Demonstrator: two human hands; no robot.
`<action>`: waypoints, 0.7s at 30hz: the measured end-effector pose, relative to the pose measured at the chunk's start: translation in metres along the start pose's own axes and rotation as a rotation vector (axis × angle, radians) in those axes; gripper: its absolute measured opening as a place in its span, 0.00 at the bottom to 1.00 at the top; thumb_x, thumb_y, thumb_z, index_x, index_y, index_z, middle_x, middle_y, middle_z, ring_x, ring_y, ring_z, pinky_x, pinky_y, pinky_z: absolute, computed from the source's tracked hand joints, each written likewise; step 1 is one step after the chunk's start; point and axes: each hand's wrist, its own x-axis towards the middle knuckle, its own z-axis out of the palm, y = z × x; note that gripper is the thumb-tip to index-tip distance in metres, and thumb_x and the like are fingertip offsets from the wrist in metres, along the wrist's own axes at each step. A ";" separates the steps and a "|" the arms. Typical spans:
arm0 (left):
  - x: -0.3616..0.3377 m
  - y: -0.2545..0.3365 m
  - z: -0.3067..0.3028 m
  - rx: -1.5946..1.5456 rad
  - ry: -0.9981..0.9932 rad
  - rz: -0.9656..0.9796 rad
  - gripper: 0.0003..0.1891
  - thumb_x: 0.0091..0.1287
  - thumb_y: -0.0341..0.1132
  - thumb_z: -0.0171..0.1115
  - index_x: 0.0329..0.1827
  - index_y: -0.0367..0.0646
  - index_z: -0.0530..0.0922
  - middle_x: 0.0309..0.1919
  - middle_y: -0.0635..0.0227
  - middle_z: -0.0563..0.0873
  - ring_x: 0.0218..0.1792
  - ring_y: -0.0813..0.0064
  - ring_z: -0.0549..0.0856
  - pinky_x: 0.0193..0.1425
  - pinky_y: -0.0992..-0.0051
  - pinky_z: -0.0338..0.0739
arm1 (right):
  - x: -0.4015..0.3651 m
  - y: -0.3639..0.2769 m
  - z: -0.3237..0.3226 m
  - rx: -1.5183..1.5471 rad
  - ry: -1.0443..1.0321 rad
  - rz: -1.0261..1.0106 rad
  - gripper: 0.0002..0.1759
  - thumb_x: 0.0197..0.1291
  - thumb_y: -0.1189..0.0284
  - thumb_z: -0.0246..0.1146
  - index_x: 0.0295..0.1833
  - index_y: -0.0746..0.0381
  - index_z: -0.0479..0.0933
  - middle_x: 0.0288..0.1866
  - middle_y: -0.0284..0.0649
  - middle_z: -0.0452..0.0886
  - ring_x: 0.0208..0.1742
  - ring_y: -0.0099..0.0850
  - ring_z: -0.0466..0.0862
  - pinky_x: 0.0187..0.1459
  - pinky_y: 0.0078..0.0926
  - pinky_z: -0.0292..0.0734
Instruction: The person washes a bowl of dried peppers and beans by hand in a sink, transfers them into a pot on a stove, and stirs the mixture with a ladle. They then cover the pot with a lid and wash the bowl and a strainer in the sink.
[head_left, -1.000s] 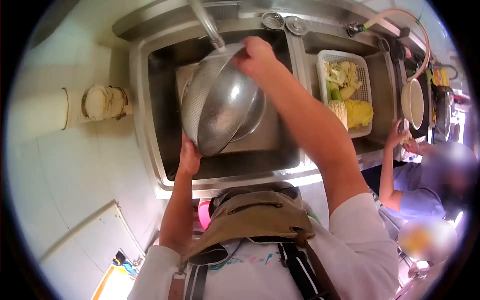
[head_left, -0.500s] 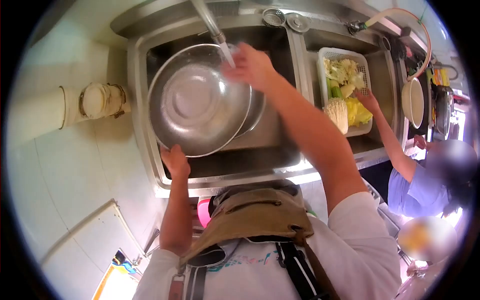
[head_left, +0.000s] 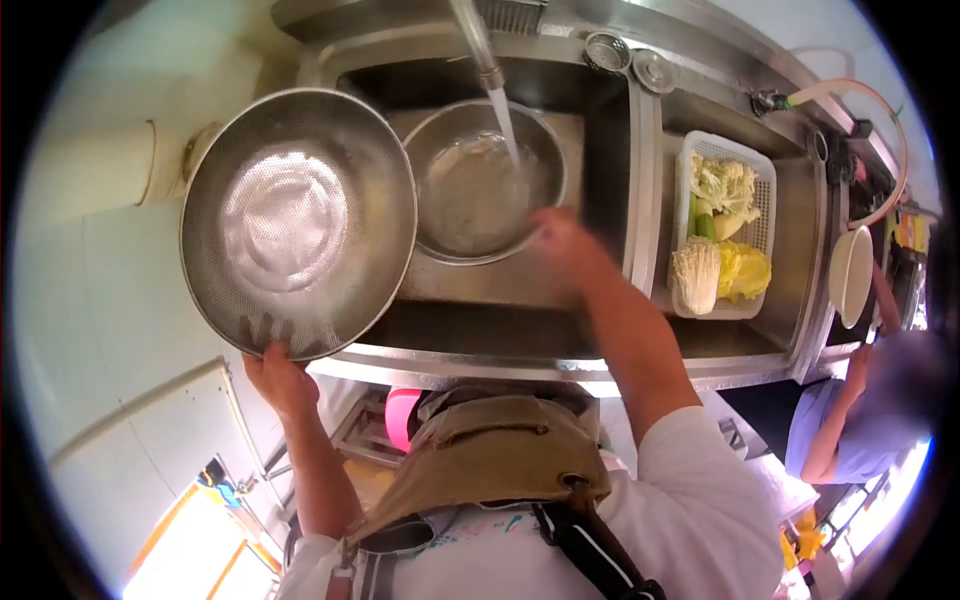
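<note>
A large perforated metal colander is tilted over the left rim of the sink. My left hand grips its lower edge, with fingers showing against the mesh. Water runs from the faucet into a metal bowl inside the left basin. Beside the bowl's lower right rim is my right hand, smeared by motion, so its fingers cannot be made out.
A white basket with several vegetables stands in the right basin. Two metal drain strainers lie on the back ledge. Farther right are a white bowl and a co-worker's arm.
The colander has moved left in my left hand, uncovering the metal bowl under the stream. My right hand has gone from the faucet stream down to the right of the bowl.
</note>
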 end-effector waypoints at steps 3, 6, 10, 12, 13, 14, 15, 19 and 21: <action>0.014 0.000 -0.022 0.038 0.026 0.026 0.33 0.55 0.20 0.45 0.69 0.39 0.61 0.60 0.53 0.72 0.54 0.56 0.80 0.38 0.62 0.85 | 0.012 0.034 -0.036 0.362 0.105 0.442 0.09 0.51 0.80 0.60 0.40 0.67 0.72 0.37 0.43 0.74 0.37 0.36 0.79 0.37 0.39 0.83; 0.015 0.007 -0.042 0.059 0.008 0.014 0.32 0.56 0.20 0.45 0.69 0.38 0.61 0.59 0.54 0.74 0.54 0.57 0.80 0.39 0.62 0.85 | -0.031 0.049 -0.033 -0.020 -0.034 0.027 0.09 0.51 0.80 0.59 0.40 0.64 0.72 0.35 0.41 0.74 0.34 0.34 0.78 0.31 0.36 0.78; -0.008 0.038 -0.036 0.066 0.090 0.011 0.32 0.58 0.22 0.46 0.70 0.41 0.60 0.60 0.55 0.74 0.55 0.57 0.79 0.39 0.60 0.85 | -0.068 0.048 0.034 0.295 0.332 0.567 0.09 0.51 0.76 0.60 0.40 0.63 0.73 0.31 0.39 0.73 0.29 0.31 0.75 0.24 0.32 0.70; -0.012 0.037 -0.038 0.096 0.105 0.022 0.31 0.57 0.22 0.46 0.68 0.40 0.62 0.59 0.56 0.75 0.54 0.61 0.80 0.39 0.65 0.84 | -0.053 0.064 0.039 0.214 0.375 0.463 0.10 0.50 0.76 0.60 0.40 0.64 0.72 0.29 0.39 0.73 0.27 0.30 0.75 0.22 0.32 0.68; -0.014 0.037 -0.039 0.113 0.112 0.028 0.30 0.57 0.22 0.46 0.67 0.39 0.63 0.58 0.57 0.75 0.53 0.62 0.80 0.38 0.67 0.83 | -0.040 0.066 0.042 0.191 0.424 0.409 0.11 0.50 0.75 0.60 0.41 0.65 0.72 0.29 0.39 0.73 0.26 0.30 0.74 0.22 0.31 0.67; -0.015 0.037 -0.043 0.132 0.119 0.029 0.29 0.57 0.23 0.46 0.67 0.39 0.64 0.57 0.58 0.76 0.53 0.64 0.80 0.38 0.69 0.83 | -0.030 0.067 0.046 0.167 0.474 0.357 0.12 0.50 0.75 0.61 0.42 0.65 0.72 0.28 0.38 0.73 0.25 0.30 0.74 0.21 0.31 0.66; -0.013 0.029 -0.051 0.104 0.109 0.056 0.28 0.57 0.22 0.46 0.66 0.38 0.65 0.55 0.59 0.76 0.49 0.67 0.80 0.38 0.72 0.82 | -0.025 0.066 0.041 -0.046 0.414 0.289 0.13 0.49 0.76 0.60 0.42 0.66 0.71 0.29 0.39 0.73 0.26 0.30 0.74 0.21 0.31 0.67; -0.009 0.010 -0.057 0.019 0.039 0.025 0.26 0.56 0.22 0.46 0.62 0.36 0.67 0.46 0.65 0.78 0.38 0.78 0.78 0.35 0.79 0.78 | -0.016 0.033 -0.037 -0.381 0.117 -0.171 0.16 0.49 0.77 0.58 0.47 0.67 0.70 0.33 0.42 0.76 0.29 0.33 0.78 0.23 0.34 0.73; -0.009 0.005 -0.056 0.001 0.008 0.001 0.25 0.56 0.22 0.46 0.60 0.35 0.69 0.41 0.69 0.78 0.32 0.83 0.74 0.32 0.84 0.73 | -0.038 -0.004 -0.040 -0.236 0.127 -0.102 0.18 0.49 0.78 0.57 0.49 0.68 0.70 0.36 0.44 0.77 0.32 0.36 0.80 0.25 0.36 0.76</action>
